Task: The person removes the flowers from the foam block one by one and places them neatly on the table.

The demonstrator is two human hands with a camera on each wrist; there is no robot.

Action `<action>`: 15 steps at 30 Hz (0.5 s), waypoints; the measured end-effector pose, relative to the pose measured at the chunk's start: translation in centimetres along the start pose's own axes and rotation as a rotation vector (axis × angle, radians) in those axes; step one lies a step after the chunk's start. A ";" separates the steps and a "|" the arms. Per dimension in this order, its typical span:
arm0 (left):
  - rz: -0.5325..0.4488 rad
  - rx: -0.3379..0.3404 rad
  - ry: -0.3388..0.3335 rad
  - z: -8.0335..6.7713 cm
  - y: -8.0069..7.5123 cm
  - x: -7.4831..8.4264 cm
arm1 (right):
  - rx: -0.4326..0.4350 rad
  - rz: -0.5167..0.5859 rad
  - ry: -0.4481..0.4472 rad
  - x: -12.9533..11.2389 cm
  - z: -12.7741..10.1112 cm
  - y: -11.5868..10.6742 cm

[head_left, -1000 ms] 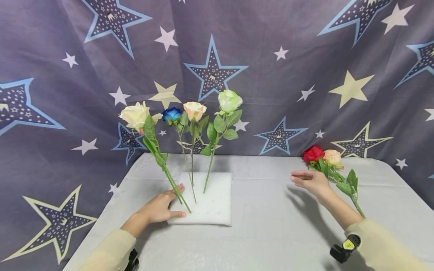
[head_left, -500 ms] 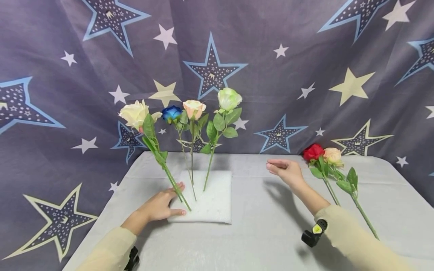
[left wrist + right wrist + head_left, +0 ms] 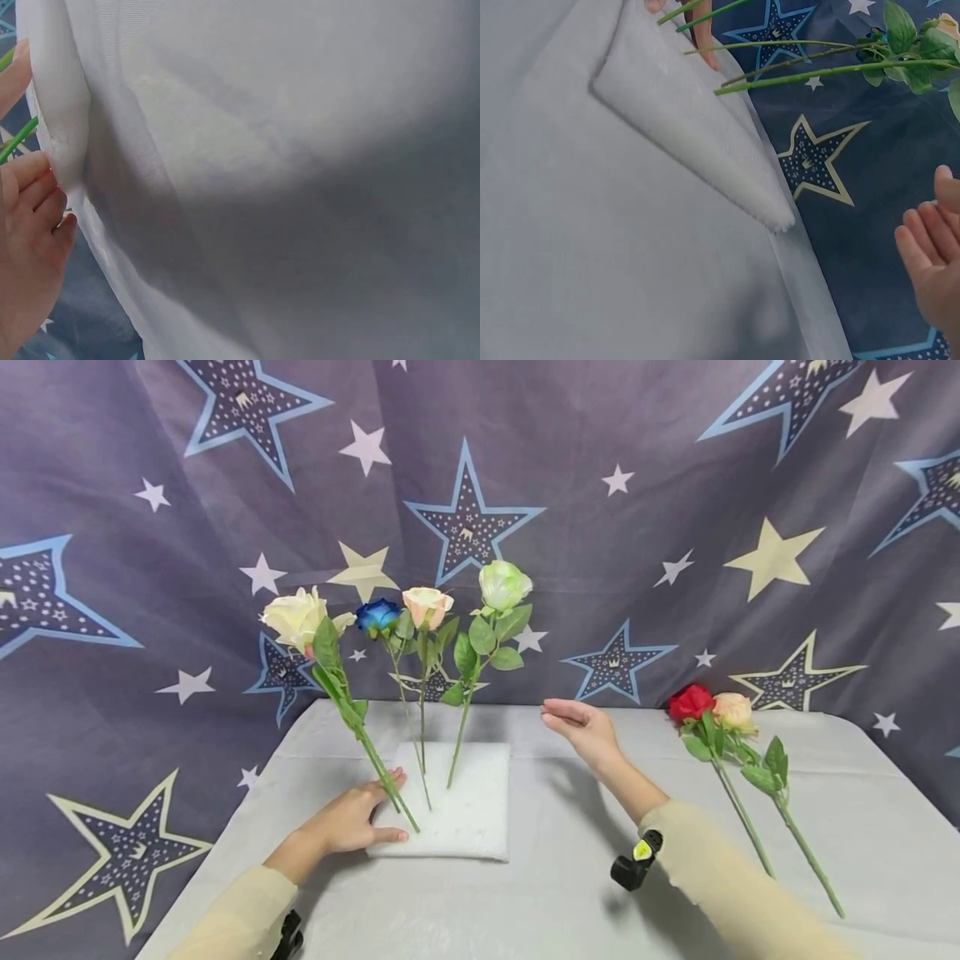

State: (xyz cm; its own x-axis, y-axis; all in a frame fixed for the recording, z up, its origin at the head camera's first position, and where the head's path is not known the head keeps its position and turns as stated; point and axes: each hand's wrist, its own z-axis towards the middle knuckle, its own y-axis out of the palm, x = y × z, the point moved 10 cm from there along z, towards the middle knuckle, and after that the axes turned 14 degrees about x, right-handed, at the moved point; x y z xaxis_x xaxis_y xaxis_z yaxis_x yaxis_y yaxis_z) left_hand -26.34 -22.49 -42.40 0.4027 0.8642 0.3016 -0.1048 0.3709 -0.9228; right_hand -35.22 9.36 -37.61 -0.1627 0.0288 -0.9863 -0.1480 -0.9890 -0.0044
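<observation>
Pressing flat on the foam block to steady its four upright roses, the left hand lies open – the right hand hovers open, empty, beside the stems

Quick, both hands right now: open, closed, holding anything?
Left hand: open, resting flat on the foam block.
Right hand: open, holds nothing, in the air.

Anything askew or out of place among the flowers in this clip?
Mostly tidy. The cream rose leans markedly left out of the white foam block, unlike the three straighter stems. The red rose and a peach rose lie flat on the table.
</observation>
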 end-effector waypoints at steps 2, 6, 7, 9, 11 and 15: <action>0.003 -0.003 0.002 0.0 0.0 0.0 | -0.008 0.055 0.009 0.0 -0.1 0.8; 0.003 -0.002 0.007 0.1 -0.1 0.2 | -0.039 0.116 0.015 -0.2 -0.1 2.5; 0.000 -0.001 0.011 0.0 -0.1 0.2 | -0.046 0.130 0.018 -0.3 -0.2 3.0; -0.003 0.001 0.013 0.0 -0.1 0.2 | -0.066 0.153 0.020 -0.3 -0.2 3.9; -0.007 0.001 0.012 -0.1 -0.1 0.2 | -0.083 0.175 0.030 -0.3 -0.3 4.8; -0.009 -0.001 0.009 -0.1 0.0 0.1 | -0.115 0.219 0.063 -0.1 -0.5 6.4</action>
State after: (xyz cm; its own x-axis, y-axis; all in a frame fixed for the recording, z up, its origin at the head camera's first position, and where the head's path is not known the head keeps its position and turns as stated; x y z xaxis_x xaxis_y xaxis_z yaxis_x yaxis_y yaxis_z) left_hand -26.23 -22.41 -42.37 0.4117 0.8579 0.3075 -0.1000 0.3779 -0.9204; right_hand -35.69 2.99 -37.66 -0.1174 -0.1934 -0.9741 -0.0035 -0.9808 0.1951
